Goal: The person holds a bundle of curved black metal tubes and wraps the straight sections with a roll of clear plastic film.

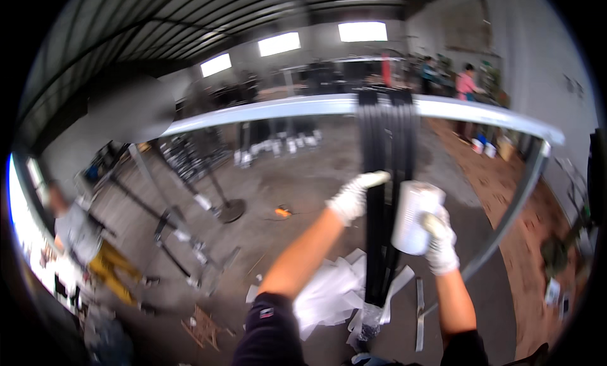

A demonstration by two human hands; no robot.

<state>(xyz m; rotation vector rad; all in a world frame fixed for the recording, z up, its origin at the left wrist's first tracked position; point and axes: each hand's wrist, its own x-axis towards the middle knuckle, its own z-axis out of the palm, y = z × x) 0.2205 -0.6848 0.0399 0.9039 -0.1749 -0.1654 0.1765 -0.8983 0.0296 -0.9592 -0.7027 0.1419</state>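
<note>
A bundle of long black strips point(375, 239) hangs over a pale metal rail point(272, 110) and runs down toward me. Its lower end is wrapped in clear film point(368, 320). My left hand point(354, 198), in a white glove, holds the bundle's left edge, with a digit laid across the front and the other fingers mostly hidden. Right of the strips, my gloved right hand point(439, 243) is closed around a thick roll of whitish wrapping film point(414, 217), held tilted and close to the bundle. The picture is slightly blurred there.
White sheets point(325, 290) lie heaped on the floor below the strips. A slanting rail leg point(512, 208) stands at the right. Metal stands point(180, 233) and a round base point(229, 210) are at the left. A person point(88, 239) is far left; others work at the back right.
</note>
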